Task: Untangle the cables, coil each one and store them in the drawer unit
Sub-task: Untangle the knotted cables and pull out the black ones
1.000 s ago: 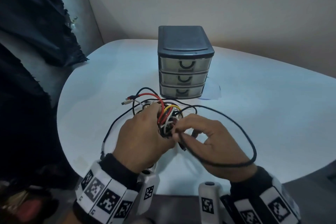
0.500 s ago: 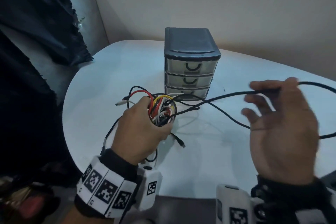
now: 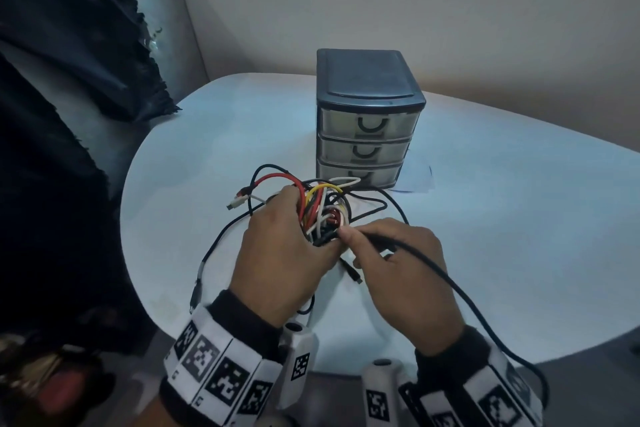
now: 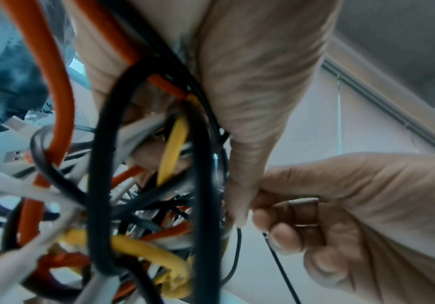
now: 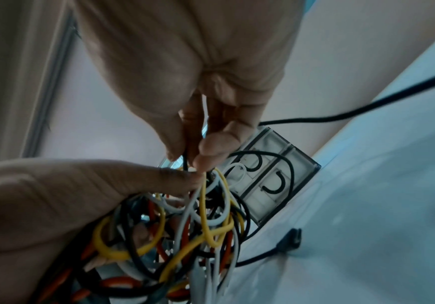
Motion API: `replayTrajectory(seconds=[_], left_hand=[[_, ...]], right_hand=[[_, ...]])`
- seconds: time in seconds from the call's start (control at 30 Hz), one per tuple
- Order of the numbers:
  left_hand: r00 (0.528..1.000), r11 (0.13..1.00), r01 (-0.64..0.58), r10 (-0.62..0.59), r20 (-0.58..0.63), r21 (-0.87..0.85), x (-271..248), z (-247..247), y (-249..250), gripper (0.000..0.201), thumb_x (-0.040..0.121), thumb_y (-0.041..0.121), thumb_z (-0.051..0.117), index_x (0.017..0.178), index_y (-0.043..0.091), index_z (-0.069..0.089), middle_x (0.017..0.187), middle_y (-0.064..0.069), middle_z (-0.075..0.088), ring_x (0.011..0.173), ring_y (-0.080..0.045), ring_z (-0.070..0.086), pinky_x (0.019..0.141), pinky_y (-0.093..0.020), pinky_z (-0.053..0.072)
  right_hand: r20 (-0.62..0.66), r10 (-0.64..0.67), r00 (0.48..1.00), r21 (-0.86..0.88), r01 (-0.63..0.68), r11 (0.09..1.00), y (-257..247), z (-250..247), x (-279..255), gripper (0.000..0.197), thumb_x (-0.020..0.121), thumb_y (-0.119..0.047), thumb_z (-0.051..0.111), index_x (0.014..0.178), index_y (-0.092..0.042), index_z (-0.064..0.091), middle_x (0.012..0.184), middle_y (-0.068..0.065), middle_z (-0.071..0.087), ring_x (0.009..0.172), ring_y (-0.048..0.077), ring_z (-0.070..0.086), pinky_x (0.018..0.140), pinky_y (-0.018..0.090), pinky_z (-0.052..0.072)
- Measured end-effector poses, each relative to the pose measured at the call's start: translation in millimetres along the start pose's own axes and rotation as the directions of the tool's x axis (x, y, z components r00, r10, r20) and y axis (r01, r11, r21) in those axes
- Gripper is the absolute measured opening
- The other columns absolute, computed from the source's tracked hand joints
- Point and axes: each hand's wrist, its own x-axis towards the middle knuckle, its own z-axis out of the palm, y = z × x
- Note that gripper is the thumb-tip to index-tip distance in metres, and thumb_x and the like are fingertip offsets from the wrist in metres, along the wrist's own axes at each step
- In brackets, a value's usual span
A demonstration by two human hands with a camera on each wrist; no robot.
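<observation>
A tangle of red, yellow, white and black cables [image 3: 323, 210] hangs just above the white table [image 3: 502, 218], gripped in my left hand [image 3: 280, 253]. My right hand [image 3: 398, 263] pinches a black cable [image 3: 446, 279] at the tangle's near edge; that cable runs back over my right wrist and off the table's front edge. The wrist views show the tangle [image 4: 143, 195] [image 5: 185, 230] close up and the pinch on the thin black cable [image 5: 185, 162]. The grey three-drawer unit [image 3: 367, 121] stands behind the tangle, all drawers closed.
Loose cable ends with plugs [image 3: 239, 199] stick out to the left of the tangle, and a black plug [image 3: 355, 276] lies on the table under my hands. Dark cloth [image 3: 69, 80] covers the left side. A paper sheet [image 3: 417, 180] lies under the drawer unit.
My right hand, which had pulled the black cable far out to the right, has come back to the tangle and pinches the cable there. The left hand kept holding the tangle.
</observation>
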Motion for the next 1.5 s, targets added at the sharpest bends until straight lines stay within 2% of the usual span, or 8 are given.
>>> replayTrajectory(seconds=[0.23,0.33,0.53,0.7,0.83,1.07,1.27,1.5], left_hand=[[0.999,1.0,-0.003,0.002,-0.041,-0.019,5,3,-12,0.045,0.069,0.034,0.087,0.095,0.026,0.051,0.093,0.009,0.058,0.083,-0.007,0.057,0.064,-0.011,0.04],[0.994,0.993,0.063,-0.071,-0.081,-0.105,9,-1,-19,0.044,0.068,0.032,0.087,0.096,0.025,0.054,0.091,0.01,0.059,0.08,-0.003,0.057,0.061,-0.009,0.041],[0.931,0.903,0.15,-0.266,-0.25,-0.401,20,-14,-29,0.043,0.058,0.039,0.077,0.093,0.02,0.059,0.085,0.003,0.067,0.08,-0.019,0.066,0.068,-0.031,0.055],[0.955,0.916,0.158,-0.237,-0.18,-0.368,19,-22,-28,0.074,0.05,0.05,0.094,0.107,0.025,0.054,0.096,0.009,0.067,0.088,-0.009,0.066,0.075,-0.026,0.053],[0.995,0.979,0.035,-0.053,-0.086,-0.2,13,-19,-23,0.051,0.067,0.031,0.087,0.104,0.026,0.052,0.096,0.01,0.064,0.085,-0.005,0.064,0.066,-0.011,0.047],[0.988,0.987,-0.157,0.157,-0.007,-0.043,7,-16,-17,0.042,0.076,0.019,0.082,0.11,0.026,0.057,0.098,0.014,0.061,0.089,-0.007,0.061,0.077,-0.031,0.055],[0.981,0.98,-0.192,0.193,0.015,-0.055,7,-17,-16,0.041,0.077,0.018,0.082,0.11,0.026,0.059,0.099,0.014,0.062,0.088,-0.008,0.062,0.078,-0.033,0.056],[0.981,0.981,-0.192,0.192,0.011,-0.005,8,-17,-20,0.035,0.078,0.022,0.081,0.102,0.027,0.057,0.092,0.013,0.063,0.082,-0.011,0.061,0.073,-0.038,0.055]], right_hand=[[0.047,-0.127,0.991,0.468,0.091,0.879,-31,-24,-3,0.017,0.089,-0.015,0.068,0.072,-0.011,0.073,0.064,0.005,0.065,0.052,0.018,0.055,0.049,0.023,0.043],[0.07,0.144,0.987,0.649,-0.155,0.744,-39,-38,5,0.021,0.082,-0.025,0.069,0.064,-0.016,0.068,0.061,0.006,0.06,0.051,0.02,0.053,0.045,0.027,0.036],[0.251,0.625,0.739,0.737,-0.565,0.371,-6,-57,20,0.045,0.091,-0.05,0.057,0.101,-0.007,0.066,0.097,0.009,0.075,0.089,0.023,0.075,0.061,0.03,0.058],[0.175,0.482,0.858,0.525,-0.496,0.692,-9,-45,16,0.027,0.095,-0.031,0.059,0.1,-0.007,0.071,0.098,0.009,0.076,0.093,0.026,0.074,0.068,0.034,0.059],[0.014,0.3,0.954,0.197,-0.296,0.934,-7,-25,10,0.016,0.092,-0.03,0.066,0.105,-0.024,0.073,0.102,-0.011,0.074,0.102,0.003,0.067,0.086,0.028,0.055],[0.12,0.277,0.953,-0.002,-0.279,0.96,8,-20,9,0.048,0.095,-0.045,0.056,0.14,-0.05,0.043,0.136,-0.025,0.051,0.116,-0.01,0.053,0.101,0.027,0.047],[0.135,0.3,0.944,0.113,-0.315,0.942,8,-21,13,0.008,0.095,-0.028,0.062,0.1,-0.026,0.069,0.105,-0.01,0.07,0.07,0.013,0.073,0.059,0.032,0.058],[-0.035,0.095,0.995,0.089,-0.092,0.992,14,-23,15,0.008,0.092,-0.022,0.068,0.09,-0.028,0.072,0.09,-0.014,0.07,0.085,0.01,0.071,0.068,0.04,0.061]])
